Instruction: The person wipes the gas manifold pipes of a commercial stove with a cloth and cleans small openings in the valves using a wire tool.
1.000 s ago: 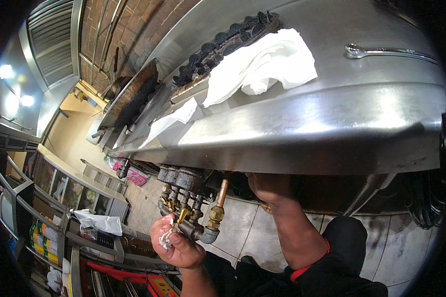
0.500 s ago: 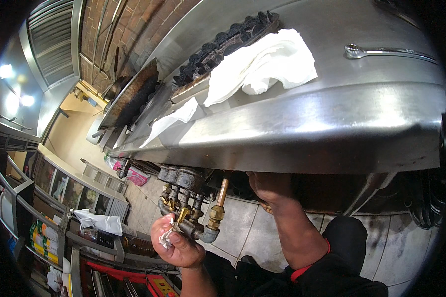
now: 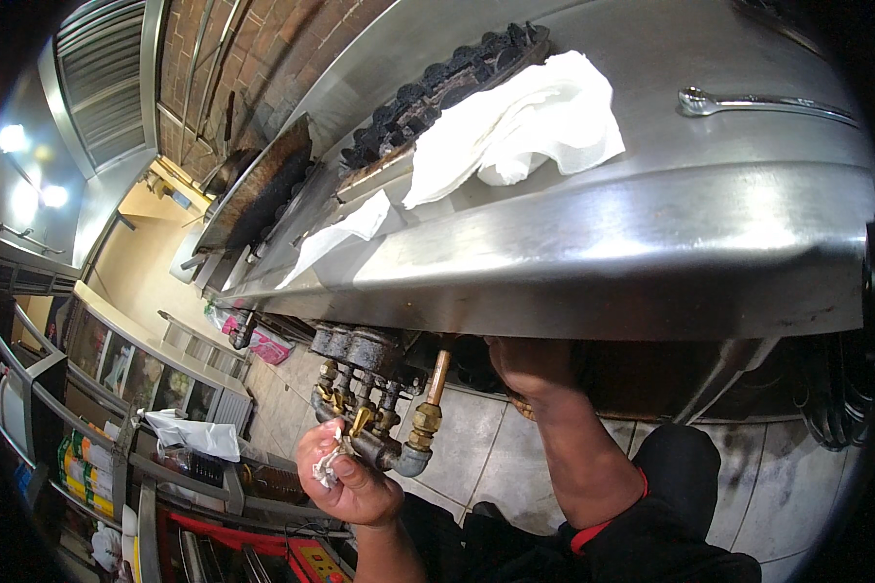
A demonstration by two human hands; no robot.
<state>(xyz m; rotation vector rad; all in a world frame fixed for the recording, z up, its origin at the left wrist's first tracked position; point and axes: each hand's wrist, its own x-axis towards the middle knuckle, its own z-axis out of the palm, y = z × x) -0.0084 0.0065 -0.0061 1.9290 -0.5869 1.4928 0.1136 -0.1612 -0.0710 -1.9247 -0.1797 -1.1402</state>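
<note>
My left hand [image 3: 355,486] is closed around a crumpled wad of white paper [image 3: 329,468], with grey smudges on it. It is held just beside the gas pipes and brass valves [image 3: 362,423] under the steel stove front. My right hand [image 3: 530,364] reaches beneath the front edge of the steel stove [image 3: 593,257]; its fingers are hidden there, so whatever they touch does not show. Between my hands a copper pipe [image 3: 438,377] runs up from a brass fitting [image 3: 424,424] to the stove's underside.
White paper towels [image 3: 525,121] lie on the stove top against a blackened burner [image 3: 447,83]. A smaller white sheet [image 3: 345,231] lies toward the left edge. A chrome wrench [image 3: 749,102] rests at the right. Shelving with bottles [image 3: 87,471] stands at lower left, over a tiled floor [image 3: 476,452].
The paper towels on the stove top have shifted and lifted slightly. Both of my hands hold their places.
</note>
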